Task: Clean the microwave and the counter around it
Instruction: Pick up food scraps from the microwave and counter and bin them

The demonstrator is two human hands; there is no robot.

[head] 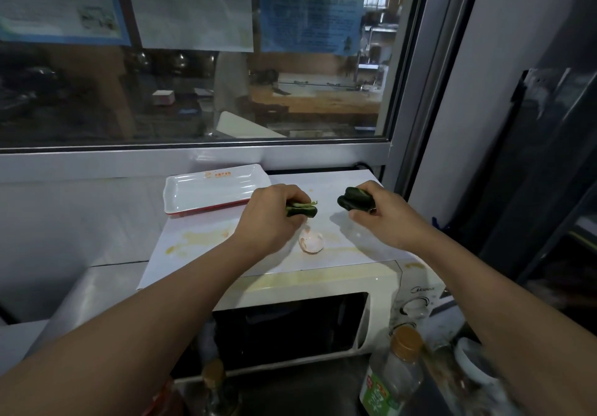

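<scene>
Step in hand: clearing scraps off the microwave top. Left hand and right hand, fingers clenched, each grasp a green pepper piece. Eggshell and yellow stains remain; next, likely discard, then wipe.

Beyond the hands, a wide window in a grey metal frame, paper notices taped to the glass. Through it, dim: a wooden worktop and steel shelving. Right of the hands, a pale wall, then a dark glass-fronted cabinet
</scene>
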